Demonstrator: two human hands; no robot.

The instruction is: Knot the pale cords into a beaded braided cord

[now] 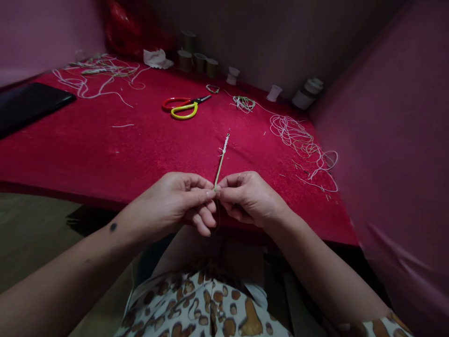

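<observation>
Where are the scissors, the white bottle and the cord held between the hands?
Scissors (pixel 196 100): head view, at the base of the blades.
Bottle (pixel 303 99): head view, on its body below the cap.
Cord (pixel 220 165): head view, on its green stretch.

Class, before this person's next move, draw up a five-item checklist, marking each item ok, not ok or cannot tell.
1. Left hand pinches low on the green-and-white cord: ok.
2. Right hand pinches the cord alongside: ok.
3. Scissors within sight on the red tabletop, unheld: ok.
4. Pale thread at right free of tangles: not ok; loops lie heaped.
5. Cord's far tip secured: cannot tell; too small to make out.
</observation>
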